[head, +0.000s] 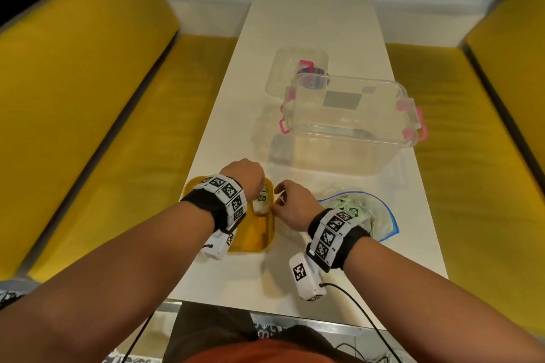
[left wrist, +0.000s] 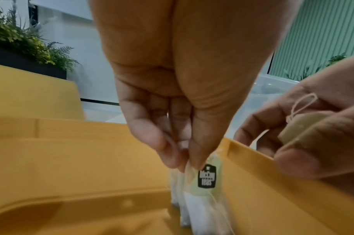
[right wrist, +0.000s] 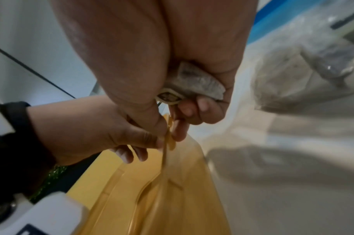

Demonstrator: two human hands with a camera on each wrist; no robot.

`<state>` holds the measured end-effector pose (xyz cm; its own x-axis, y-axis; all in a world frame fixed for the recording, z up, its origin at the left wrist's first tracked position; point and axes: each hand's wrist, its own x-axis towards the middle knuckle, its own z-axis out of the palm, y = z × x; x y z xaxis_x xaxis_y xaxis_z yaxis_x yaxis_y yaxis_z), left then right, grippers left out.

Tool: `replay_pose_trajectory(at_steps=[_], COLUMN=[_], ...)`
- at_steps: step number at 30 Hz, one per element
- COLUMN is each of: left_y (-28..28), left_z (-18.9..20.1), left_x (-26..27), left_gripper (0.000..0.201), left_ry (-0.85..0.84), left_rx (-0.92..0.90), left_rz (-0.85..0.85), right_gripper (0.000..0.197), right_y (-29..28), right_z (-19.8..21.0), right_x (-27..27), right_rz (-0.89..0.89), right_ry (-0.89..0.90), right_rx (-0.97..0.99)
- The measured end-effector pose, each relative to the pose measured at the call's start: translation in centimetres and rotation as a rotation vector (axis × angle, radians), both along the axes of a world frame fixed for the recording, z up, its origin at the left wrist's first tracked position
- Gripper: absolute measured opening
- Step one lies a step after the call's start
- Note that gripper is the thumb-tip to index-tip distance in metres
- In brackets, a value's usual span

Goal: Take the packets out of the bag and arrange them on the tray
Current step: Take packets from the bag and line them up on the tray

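Observation:
My left hand point(head: 257, 183) hangs over the right side of the yellow tray point(head: 250, 240) and pinches a white tea bag packet point(left wrist: 202, 200) by its top. The packet's lower end touches the tray floor, and its black tag point(left wrist: 207, 177) faces the left wrist camera. My right hand point(head: 280, 200) is just beyond the tray's right rim, its fingers curled round a second tea bag packet point(right wrist: 194, 82). That packet's tag and string loop point(left wrist: 300, 125) show in the left wrist view. The clear zip bag point(head: 380, 215) with a blue seal lies to the right with several packets inside.
A large clear plastic bin point(head: 351, 127) with pink latches stands behind the hands. Its lid point(head: 295, 74) lies further back on the white table point(head: 309, 23). Yellow benches point(head: 118, 127) flank the table on both sides. A cable runs off my right wrist.

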<state>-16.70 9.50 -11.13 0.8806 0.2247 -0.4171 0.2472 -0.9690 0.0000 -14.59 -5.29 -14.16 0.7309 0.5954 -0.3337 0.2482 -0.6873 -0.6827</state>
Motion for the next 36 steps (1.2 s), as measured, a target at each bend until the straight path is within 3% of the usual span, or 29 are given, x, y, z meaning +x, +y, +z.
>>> replay_pose_trajectory(at_steps=[6,9,14,16,20,23,27,31,36], left_y=[0.3,0.5,-1.0,-1.7,-2.6,-2.8,-2.9,-3.3,-3.7], left_z=[0.6,1.9,4.8,5.3,5.8,6.8,8.5,9.9,11.0], left_x=[-0.7,-1.4,-3.0,-3.3,-3.5,-3.6,-3.9,-4.6,-5.7], left_gripper=[0.016,0.016,0.031,0.029,0.013,0.012,0.011,0.017,0.03], left_ry=[-0.092,-0.21,-0.287,-0.276,-0.323,-0.403,-0.489,-0.525,-0.413], left_rx=[-0.064,-0.136,-0.475,-0.521,-0.508,-0.457,-0.447,-0.511,-0.4], left_rz=[0.028,0.057,0.098,0.084,0.071,0.057,0.042,0.038,-0.06], right_gripper=[0.041,0.042,0.064,0.066,0.06,0.052,0.013,0.019,0.027], right_y=[-0.2,-0.6,-1.5,-1.5,-1.7,-2.3,-3.2,-4.0,-4.9], right_z=[0.6,1.8,3.3,3.5,4.1,4.2,3.9,4.8,5.5], right_x=[-0.4,-0.5,-0.6,-0.7,-0.6,-0.2,0.4,0.0,-0.5], right_rz=[-0.031,-0.076,0.029,0.051,0.067,0.048,0.003,-0.016,-0.051], right_ry=[0.035,0.141,0.178,0.167,0.145,0.116,0.067,0.188,0.345], right_rx=[0.02,0.173,0.389,0.469,0.549,0.545,0.56,0.58,0.608])
